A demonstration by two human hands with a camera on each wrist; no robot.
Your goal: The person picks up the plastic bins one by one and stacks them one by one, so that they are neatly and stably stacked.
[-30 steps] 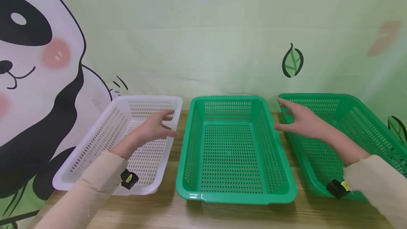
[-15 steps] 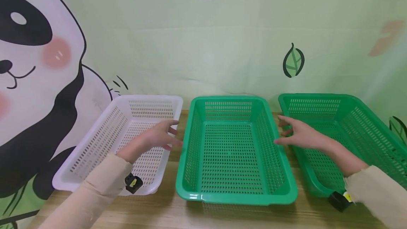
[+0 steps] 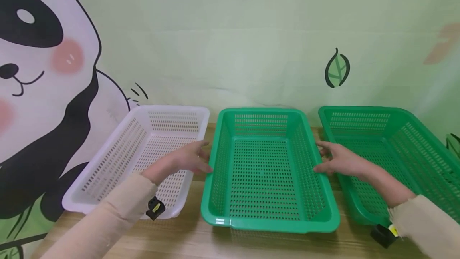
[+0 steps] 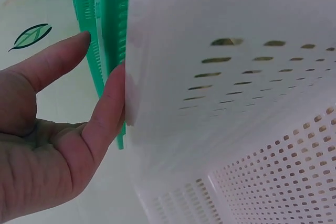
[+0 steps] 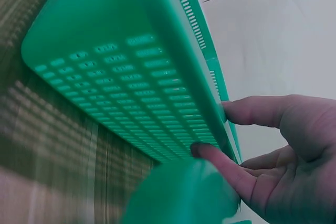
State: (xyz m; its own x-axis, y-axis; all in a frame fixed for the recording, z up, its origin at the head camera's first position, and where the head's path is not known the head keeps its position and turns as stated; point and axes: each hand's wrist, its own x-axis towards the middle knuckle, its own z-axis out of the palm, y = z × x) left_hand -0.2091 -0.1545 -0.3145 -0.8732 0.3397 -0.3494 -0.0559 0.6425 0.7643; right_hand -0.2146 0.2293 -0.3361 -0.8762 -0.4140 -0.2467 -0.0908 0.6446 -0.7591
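Observation:
A green plastic basket (image 3: 266, 223) stands in the middle of the table, between a white basket (image 3: 82, 207) and another green basket (image 3: 363, 211). At the middle basket's left rim, my left hand (image 3: 190, 158) has its thumb tip at the edge. Its other fingers reach into the gap beside the white basket, and their tips are partly hidden in the left wrist view. My right hand (image 3: 341, 159) pinches the opposite rim. In the right wrist view its thumb (image 5: 252, 111) lies on the rim and a finger (image 5: 220, 163) is under it against the perforated wall.
All three baskets stand side by side on a wooden table (image 3: 172, 239), with narrow gaps between them. Behind them hangs a pale green backdrop (image 3: 269, 59) printed with a panda and leaves. Small black devices (image 3: 156, 208) are strapped at the wrists.
Both hands have lowered and come toward the middle green basket, reaching its left and right rims. The right hand has taken hold of its rim. The head view has shifted slightly.

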